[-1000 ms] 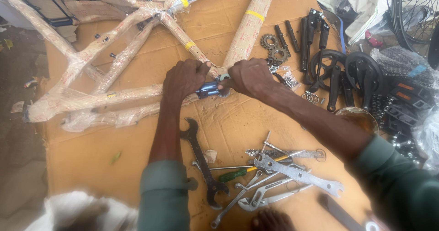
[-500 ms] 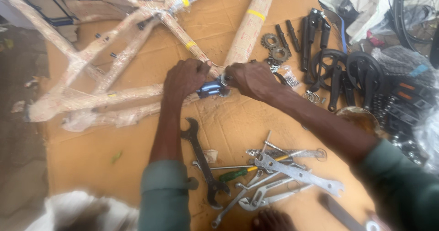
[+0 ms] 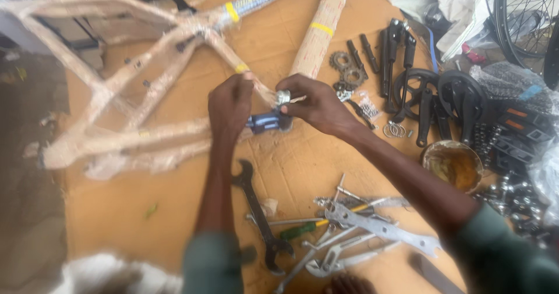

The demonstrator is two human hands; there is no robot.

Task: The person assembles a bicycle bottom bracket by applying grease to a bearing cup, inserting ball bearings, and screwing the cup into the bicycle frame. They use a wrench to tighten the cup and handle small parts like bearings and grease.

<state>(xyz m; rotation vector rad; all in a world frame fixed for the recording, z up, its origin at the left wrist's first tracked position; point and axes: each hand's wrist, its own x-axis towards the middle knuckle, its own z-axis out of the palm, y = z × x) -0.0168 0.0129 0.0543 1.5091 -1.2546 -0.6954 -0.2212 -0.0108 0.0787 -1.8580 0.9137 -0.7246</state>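
Note:
A bicycle frame (image 3: 122, 137) wrapped in brown paper and clear film lies on the cardboard sheet (image 3: 145, 212). My left hand (image 3: 230, 105) grips the frame's bottom junction, where a blue-and-black part (image 3: 266, 121) shows. My right hand (image 3: 314, 105) is closed on a small silver metal part (image 3: 283, 98) held against that junction. Both hands nearly touch each other.
A black open-ended spanner (image 3: 256, 212) and a pile of wrenches, pliers and a green screwdriver (image 3: 343, 230) lie near me. Black cranks and chainrings (image 3: 431, 96), sprockets (image 3: 346, 70), a tin of grease (image 3: 453, 165) and a wheel (image 3: 527, 14) sit at the right.
My hands have lifted slightly off the junction. The right hand now holds the silver part up at the fingertips, and the blue part shows more clearly below.

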